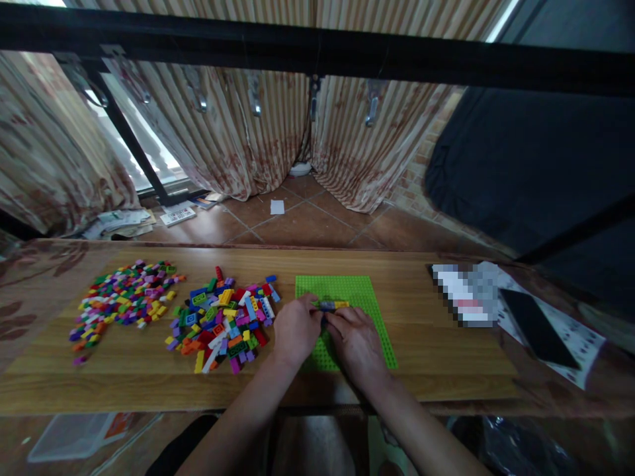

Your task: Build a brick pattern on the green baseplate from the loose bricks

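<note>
Brick row (335, 305) is over the green plate (367, 287), a bit toward the far side and just past the fingertips. Can't tell if it's pressed down onto the studs or held up a little. Left hand (296, 330) is at its left end, right hand (361, 342) is on the near side, and the fingertips bunch up close together around a blue bit (324, 322), probably a brick. Honestly can't tell whether either hand is clamped on it, fingers cover too much.

For doing this bit well, I'd steady the row with the left, get the studs lined up square, then push straight down with the right thumb. Going in at a tilt could pop the neighbours loose imo.

As for direction, the long axis runs left to right, roughly parallel to the plate's far edge, yellow end pointing right.
</note>
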Action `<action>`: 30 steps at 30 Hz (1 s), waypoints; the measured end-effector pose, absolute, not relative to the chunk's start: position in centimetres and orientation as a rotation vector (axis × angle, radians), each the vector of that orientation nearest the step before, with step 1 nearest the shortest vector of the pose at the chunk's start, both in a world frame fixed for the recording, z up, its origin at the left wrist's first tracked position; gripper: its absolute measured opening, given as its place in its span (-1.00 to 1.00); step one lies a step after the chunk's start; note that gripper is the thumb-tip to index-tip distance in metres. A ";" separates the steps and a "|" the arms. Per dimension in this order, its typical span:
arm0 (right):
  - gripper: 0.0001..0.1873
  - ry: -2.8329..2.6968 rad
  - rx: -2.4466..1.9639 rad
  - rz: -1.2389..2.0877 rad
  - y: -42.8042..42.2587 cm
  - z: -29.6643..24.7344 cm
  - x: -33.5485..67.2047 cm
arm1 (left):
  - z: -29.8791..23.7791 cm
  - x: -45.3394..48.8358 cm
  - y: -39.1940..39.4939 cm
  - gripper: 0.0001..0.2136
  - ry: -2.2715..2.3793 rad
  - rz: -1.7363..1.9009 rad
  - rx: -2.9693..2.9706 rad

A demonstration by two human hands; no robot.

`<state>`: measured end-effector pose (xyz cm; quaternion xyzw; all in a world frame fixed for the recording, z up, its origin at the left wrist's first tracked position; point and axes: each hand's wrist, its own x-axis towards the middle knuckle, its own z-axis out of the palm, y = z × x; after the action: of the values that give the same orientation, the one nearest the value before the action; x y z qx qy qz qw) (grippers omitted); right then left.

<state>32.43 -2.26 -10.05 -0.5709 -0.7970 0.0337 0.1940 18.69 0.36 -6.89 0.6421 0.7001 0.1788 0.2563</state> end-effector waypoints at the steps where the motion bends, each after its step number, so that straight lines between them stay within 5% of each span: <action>1: -0.82 -2.234 -1.598 0.095 -2.3 -10.1 32.4 | -6.9 18.6 0.5 -0.73 1.901 0.482 1.724; 16: -0.70 -2.356 -1.604 0.022 -3.1 -9.6 31.9 | -7.4 18.1 1.7 -0.89 1.873 0.437 1.704; 30: -0.55 -2.274 -1.617 0.040 -4.0 -10.3 31.9 | -7.0 18.1 1.4 -0.85 1.863 0.442 1.813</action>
<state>31.89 -3.98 -10.29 -0.5705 -0.8023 0.0141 0.1749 18.11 1.44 -7.02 0.6657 0.6841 0.1623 0.2500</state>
